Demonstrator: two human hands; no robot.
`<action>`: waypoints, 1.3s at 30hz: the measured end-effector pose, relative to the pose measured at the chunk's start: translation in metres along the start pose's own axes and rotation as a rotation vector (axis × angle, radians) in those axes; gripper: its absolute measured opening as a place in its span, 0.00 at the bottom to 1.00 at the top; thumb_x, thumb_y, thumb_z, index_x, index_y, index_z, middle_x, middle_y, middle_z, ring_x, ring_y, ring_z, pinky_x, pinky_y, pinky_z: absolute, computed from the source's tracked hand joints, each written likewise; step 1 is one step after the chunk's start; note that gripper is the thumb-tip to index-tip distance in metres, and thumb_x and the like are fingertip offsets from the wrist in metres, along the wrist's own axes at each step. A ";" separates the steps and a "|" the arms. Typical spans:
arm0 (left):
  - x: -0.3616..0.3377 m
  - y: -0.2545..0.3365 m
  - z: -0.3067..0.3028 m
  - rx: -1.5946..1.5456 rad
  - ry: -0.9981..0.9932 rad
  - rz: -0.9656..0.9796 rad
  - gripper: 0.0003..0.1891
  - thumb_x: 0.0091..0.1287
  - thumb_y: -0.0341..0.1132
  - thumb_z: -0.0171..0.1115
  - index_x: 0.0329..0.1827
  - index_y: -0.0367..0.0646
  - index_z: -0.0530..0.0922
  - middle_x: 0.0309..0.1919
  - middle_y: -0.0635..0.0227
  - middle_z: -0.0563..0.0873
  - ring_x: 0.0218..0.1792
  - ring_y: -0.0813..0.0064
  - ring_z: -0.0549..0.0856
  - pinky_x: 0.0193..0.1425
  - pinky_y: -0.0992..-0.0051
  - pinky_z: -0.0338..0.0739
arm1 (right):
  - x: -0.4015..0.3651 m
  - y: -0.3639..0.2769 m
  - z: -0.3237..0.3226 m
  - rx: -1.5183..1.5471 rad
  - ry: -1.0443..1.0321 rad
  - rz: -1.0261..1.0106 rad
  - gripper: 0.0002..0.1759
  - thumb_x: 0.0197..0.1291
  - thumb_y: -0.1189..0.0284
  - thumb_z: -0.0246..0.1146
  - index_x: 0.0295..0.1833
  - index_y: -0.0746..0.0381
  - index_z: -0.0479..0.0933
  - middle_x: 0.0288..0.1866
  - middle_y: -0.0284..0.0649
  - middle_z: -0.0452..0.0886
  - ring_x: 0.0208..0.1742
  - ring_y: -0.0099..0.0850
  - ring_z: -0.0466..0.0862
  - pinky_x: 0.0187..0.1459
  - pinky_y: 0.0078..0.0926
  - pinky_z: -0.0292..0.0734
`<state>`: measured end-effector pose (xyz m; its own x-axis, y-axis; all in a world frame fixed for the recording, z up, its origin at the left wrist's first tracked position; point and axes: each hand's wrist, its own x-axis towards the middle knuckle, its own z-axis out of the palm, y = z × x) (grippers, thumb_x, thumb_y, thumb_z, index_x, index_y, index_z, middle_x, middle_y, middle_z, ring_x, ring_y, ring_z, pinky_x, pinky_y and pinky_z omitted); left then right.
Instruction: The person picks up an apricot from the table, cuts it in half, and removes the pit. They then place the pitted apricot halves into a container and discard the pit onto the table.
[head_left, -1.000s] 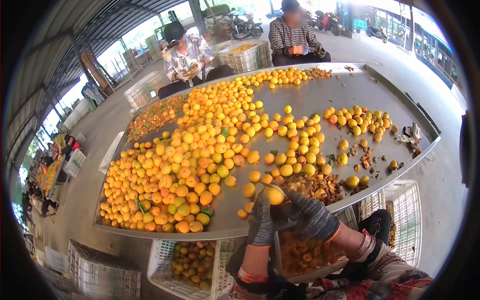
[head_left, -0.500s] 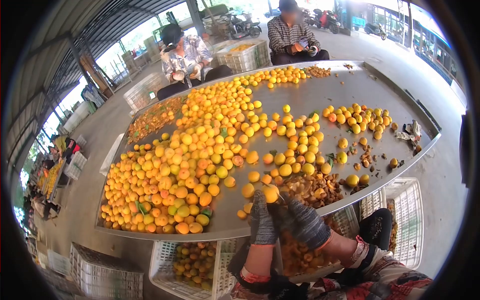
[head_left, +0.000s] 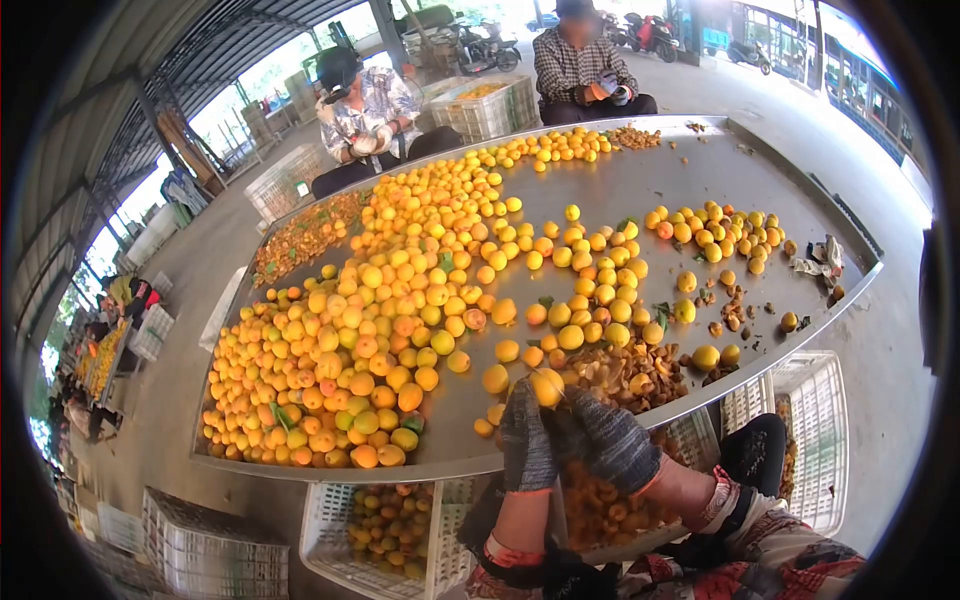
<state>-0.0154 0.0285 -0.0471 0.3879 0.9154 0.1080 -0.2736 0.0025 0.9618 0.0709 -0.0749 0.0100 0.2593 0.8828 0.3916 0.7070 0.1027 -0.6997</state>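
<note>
My left hand [head_left: 526, 438], in a grey knit glove, grips a yellow-orange apricot [head_left: 546, 387] at its fingertips, just above the near edge of the metal table. Close beside it, my right hand [head_left: 608, 440], gloved alike, has its fingers closed near the fruit; whatever they hold is hidden. Behind my right hand lies a heap of brown-orange pits and scraps [head_left: 640, 372]. A large pile of whole apricots [head_left: 330, 350] covers the table's left side, and more lie loose around my hands.
The metal table [head_left: 680, 170] has a raised rim. White crates stand below its near edge, one with apricots [head_left: 388, 530], another with orange pieces [head_left: 610, 505]. Two people sit across the table. A smaller apricot group [head_left: 725, 232] and a crumpled cloth [head_left: 825, 258] lie at right.
My hands and the apricot have shifted only slightly, the fruit turning a little in my fingertips. Across the table, both people's hands have moved a little.
</note>
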 end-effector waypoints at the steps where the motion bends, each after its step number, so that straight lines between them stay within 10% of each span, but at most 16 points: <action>1: 0.001 0.002 0.002 -0.071 0.002 -0.019 0.18 0.66 0.42 0.53 0.50 0.36 0.73 0.39 0.68 0.80 0.35 0.79 0.77 0.38 0.79 0.74 | 0.005 -0.007 -0.008 -0.029 -0.075 0.054 0.26 0.53 0.80 0.57 0.60 0.68 0.63 0.47 0.53 0.76 0.49 0.45 0.78 0.48 0.33 0.74; 5: 0.000 0.043 0.001 -0.065 -0.059 -0.140 0.19 0.69 0.40 0.49 0.54 0.33 0.71 0.46 0.63 0.78 0.46 0.75 0.75 0.52 0.76 0.70 | 0.017 0.004 -0.014 0.308 -0.208 0.099 0.28 0.52 0.81 0.58 0.61 0.68 0.62 0.47 0.51 0.77 0.49 0.42 0.79 0.47 0.32 0.75; 24: 0.002 0.009 0.007 0.033 0.155 0.011 0.17 0.65 0.43 0.55 0.47 0.36 0.74 0.36 0.70 0.79 0.35 0.82 0.75 0.38 0.82 0.71 | 0.011 -0.007 0.007 -0.295 -0.130 -0.172 0.22 0.54 0.81 0.56 0.57 0.67 0.66 0.45 0.49 0.78 0.43 0.39 0.82 0.39 0.32 0.77; 26: 0.006 -0.002 0.005 0.051 0.232 0.037 0.17 0.65 0.42 0.56 0.46 0.36 0.74 0.35 0.71 0.79 0.34 0.82 0.75 0.36 0.82 0.71 | 0.018 -0.026 -0.003 -0.155 -0.338 0.226 0.24 0.54 0.80 0.56 0.59 0.68 0.64 0.50 0.49 0.76 0.51 0.38 0.78 0.47 0.33 0.75; 30: -0.003 0.036 0.006 0.046 0.122 0.035 0.16 0.64 0.40 0.57 0.47 0.35 0.74 0.36 0.69 0.79 0.34 0.81 0.76 0.38 0.81 0.73 | 0.004 0.016 0.010 0.789 -0.141 0.144 0.25 0.53 0.79 0.56 0.59 0.68 0.64 0.52 0.48 0.74 0.55 0.41 0.75 0.53 0.35 0.73; 32: -0.008 0.040 0.009 0.037 0.088 0.195 0.16 0.63 0.37 0.59 0.47 0.34 0.73 0.37 0.67 0.79 0.35 0.81 0.76 0.39 0.79 0.73 | 0.011 0.031 0.001 -0.419 -0.114 -0.626 0.23 0.55 0.79 0.56 0.58 0.67 0.65 0.52 0.44 0.75 0.56 0.39 0.74 0.55 0.32 0.72; 36: -0.011 0.052 0.012 0.068 0.022 0.152 0.15 0.62 0.34 0.60 0.48 0.34 0.73 0.38 0.67 0.79 0.36 0.81 0.76 0.39 0.79 0.73 | 0.014 0.010 -0.017 -0.274 -0.322 -0.415 0.22 0.56 0.79 0.56 0.58 0.66 0.66 0.52 0.44 0.75 0.56 0.35 0.74 0.55 0.27 0.71; 39: -0.009 0.035 0.018 -0.040 0.036 0.124 0.12 0.63 0.34 0.59 0.45 0.35 0.73 0.35 0.68 0.80 0.36 0.80 0.77 0.41 0.78 0.73 | 0.001 0.020 0.007 0.436 -0.221 0.123 0.17 0.50 0.75 0.57 0.49 0.65 0.72 0.44 0.51 0.75 0.45 0.45 0.77 0.40 0.36 0.75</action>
<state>-0.0133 0.0128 -0.0100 0.3177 0.9234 0.2156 -0.3529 -0.0959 0.9307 0.0807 -0.0686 -0.0076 0.1445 0.9715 0.1880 0.3272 0.1324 -0.9356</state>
